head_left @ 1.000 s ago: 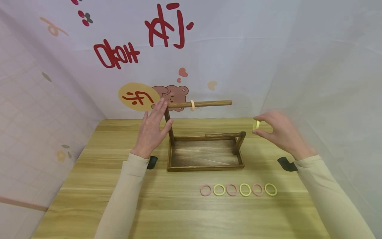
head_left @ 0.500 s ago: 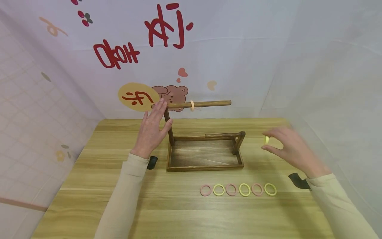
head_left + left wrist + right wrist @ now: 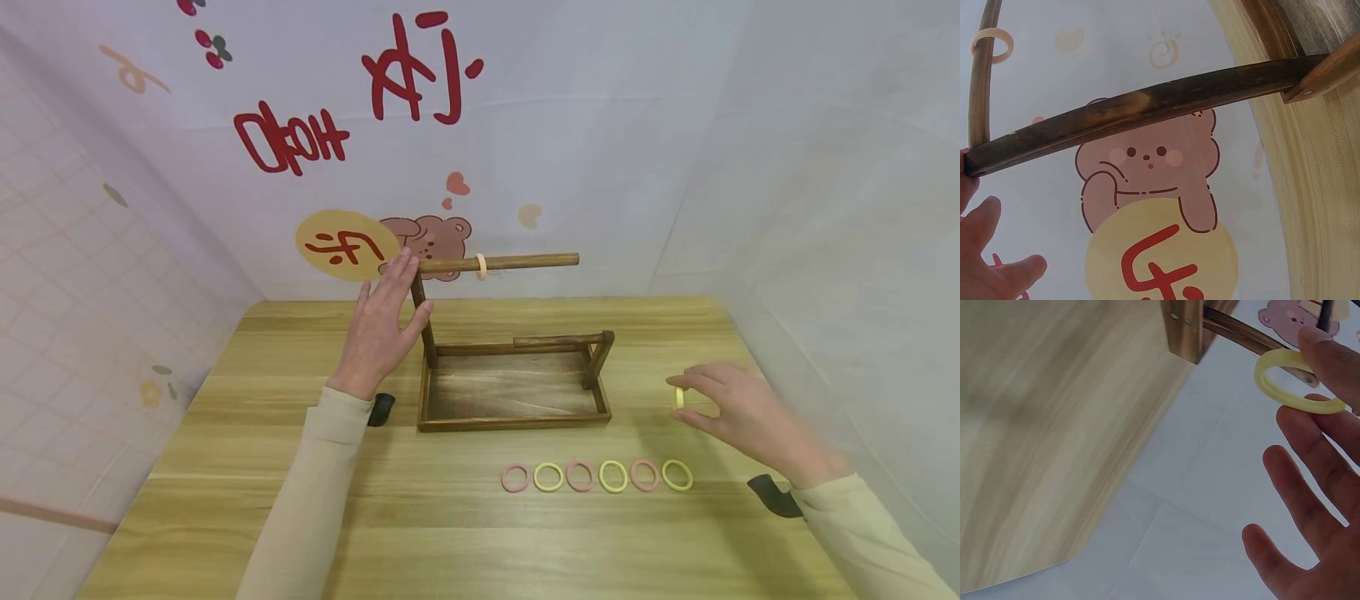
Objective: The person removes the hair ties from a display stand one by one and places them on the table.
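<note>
My right hand (image 3: 738, 414) pinches a yellow ring (image 3: 1269, 381) between thumb and fingers, over the table to the right of a brown wooden rack (image 3: 517, 423). My left hand (image 3: 378, 333) touches the top of the rack's tall left post with nearly straight fingers. From that post a long rod (image 3: 536, 261) reaches right, with a pale orange ring (image 3: 482, 267) hanging around it. A shorter, lower rod (image 3: 555, 340) points left from the right post. In front of the rack, several pink and yellow rings lie flat in a row, a yellow ring (image 3: 677, 476) at its right end.
The wood-grain table (image 3: 420, 533) carries the rack near its far edge. Behind it hangs a white printed cloth (image 3: 600, 150) with red lettering and a bear. More pale cloth (image 3: 862, 292) closes off the right side.
My right hand has moved right and toward the front of the table, carrying the yellow ring away from the rack. My left hand has stayed at the post.
</note>
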`<state>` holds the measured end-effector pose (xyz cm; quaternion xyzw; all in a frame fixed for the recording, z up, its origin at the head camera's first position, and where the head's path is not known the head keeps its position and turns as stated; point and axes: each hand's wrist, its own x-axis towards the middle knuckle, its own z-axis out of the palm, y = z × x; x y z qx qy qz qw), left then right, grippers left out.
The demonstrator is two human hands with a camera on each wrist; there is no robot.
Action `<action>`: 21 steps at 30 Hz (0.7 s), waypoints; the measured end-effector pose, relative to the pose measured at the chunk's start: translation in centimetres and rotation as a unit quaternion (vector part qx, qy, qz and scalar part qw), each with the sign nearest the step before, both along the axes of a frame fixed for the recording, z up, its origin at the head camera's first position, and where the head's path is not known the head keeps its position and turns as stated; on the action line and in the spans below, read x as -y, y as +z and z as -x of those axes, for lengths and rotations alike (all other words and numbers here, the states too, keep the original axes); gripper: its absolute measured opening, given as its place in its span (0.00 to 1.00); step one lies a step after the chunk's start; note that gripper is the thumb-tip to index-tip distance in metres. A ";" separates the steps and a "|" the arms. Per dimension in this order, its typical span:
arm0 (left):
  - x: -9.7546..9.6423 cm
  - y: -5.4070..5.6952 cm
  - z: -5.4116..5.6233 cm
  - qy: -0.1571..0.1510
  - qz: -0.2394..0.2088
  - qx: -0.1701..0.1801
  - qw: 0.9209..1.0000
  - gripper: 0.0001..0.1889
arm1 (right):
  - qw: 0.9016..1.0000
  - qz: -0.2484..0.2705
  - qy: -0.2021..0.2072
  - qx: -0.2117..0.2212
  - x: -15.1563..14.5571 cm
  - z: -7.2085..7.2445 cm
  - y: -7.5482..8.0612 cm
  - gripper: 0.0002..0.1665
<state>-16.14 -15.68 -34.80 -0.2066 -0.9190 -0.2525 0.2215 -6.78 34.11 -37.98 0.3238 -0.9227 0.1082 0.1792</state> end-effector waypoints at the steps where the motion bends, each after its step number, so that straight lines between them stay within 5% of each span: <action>1: 0.0 0.0 0.0 0.000 -0.001 0.000 1.000 0.35 | 1.000 -0.004 0.001 -0.002 -0.1 -0.2 -0.3 0.30; 21: 0.0 -0.1 0.0 0.003 0.001 0.005 1.000 0.35 | 0.997 -0.063 0.013 0.033 -2.6 -2.9 -4.0 0.29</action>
